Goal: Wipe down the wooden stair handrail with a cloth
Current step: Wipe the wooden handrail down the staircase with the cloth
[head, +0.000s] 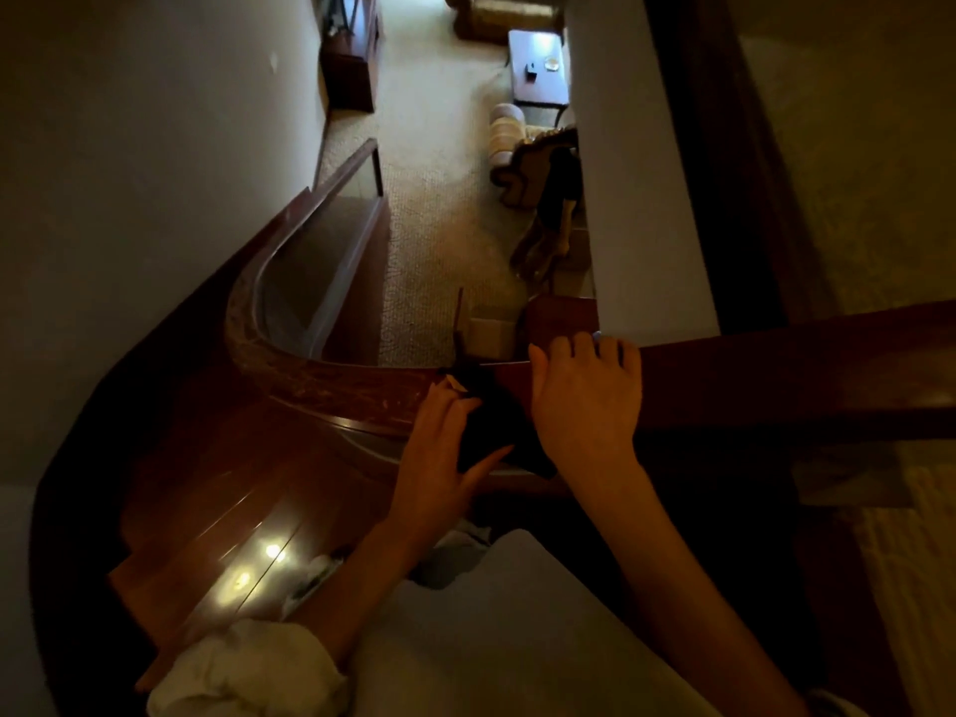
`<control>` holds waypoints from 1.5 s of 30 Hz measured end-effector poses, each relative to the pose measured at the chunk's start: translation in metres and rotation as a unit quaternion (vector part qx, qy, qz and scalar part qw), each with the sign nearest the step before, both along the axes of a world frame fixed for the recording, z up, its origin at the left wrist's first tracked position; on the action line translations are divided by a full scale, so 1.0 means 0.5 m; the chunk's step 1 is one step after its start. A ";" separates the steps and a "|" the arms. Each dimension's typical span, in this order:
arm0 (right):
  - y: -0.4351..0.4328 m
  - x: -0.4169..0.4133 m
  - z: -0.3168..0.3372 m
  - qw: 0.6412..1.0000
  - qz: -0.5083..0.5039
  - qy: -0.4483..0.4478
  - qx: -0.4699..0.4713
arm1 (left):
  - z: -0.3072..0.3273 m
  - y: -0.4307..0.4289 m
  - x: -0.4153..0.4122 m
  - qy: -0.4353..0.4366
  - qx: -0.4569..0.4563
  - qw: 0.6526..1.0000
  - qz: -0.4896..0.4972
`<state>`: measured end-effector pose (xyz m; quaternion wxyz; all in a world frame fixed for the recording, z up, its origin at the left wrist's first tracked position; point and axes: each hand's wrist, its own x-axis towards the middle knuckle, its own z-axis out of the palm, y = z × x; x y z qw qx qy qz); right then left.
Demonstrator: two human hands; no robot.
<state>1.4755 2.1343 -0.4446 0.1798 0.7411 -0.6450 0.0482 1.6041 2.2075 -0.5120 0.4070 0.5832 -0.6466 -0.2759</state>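
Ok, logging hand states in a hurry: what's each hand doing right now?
Left hand: open, fingers flat on the dark cloth.
Right hand: closed, fingers curled over the wooden handrail.

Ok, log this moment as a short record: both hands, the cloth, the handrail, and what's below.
left hand: the left hand lies on the dark cloth, fingers fairly straight, thumb spread
right hand: the right hand rests on the wooden handrail, fingers curled over its far edge
cloth: bunched on the rail between the two hands, where the straight run meets the curve
rail surface: the curved part to the left shows pale scuffs or dust
below: carpeted floor and a small table
light: dim
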 end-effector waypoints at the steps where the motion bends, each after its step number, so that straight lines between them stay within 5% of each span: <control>1: -0.003 0.002 -0.002 1.000 -0.003 -0.010 -0.017 | -0.008 -0.002 0.005 -0.003 -0.012 1.000 -0.009; 11: -0.011 0.037 -0.075 0.984 -0.106 0.027 -0.142 | -0.136 -0.038 0.121 0.000 -0.173 0.979 -0.107; 16: 0.028 0.111 -0.158 0.957 -0.078 0.006 -0.280 | -0.159 -0.022 0.196 0.008 -0.119 0.985 -0.125; 22: 0.026 0.098 -0.183 0.904 0.038 -0.156 -0.395 | -0.165 0.026 0.266 0.058 -0.070 0.988 -0.125; 28: 0.025 0.102 -0.185 0.903 0.033 -0.163 -0.396 | -0.195 0.053 0.275 0.045 -0.106 0.989 -0.092; 35: 0.024 0.103 -0.188 0.905 0.028 -0.143 -0.399 | -0.167 -0.023 0.142 -0.082 -0.225 0.959 -0.149; 45: 0.023 0.093 -0.197 0.898 0.052 -0.144 -0.413 | -0.129 -0.071 0.099 -0.042 -0.284 0.948 -0.140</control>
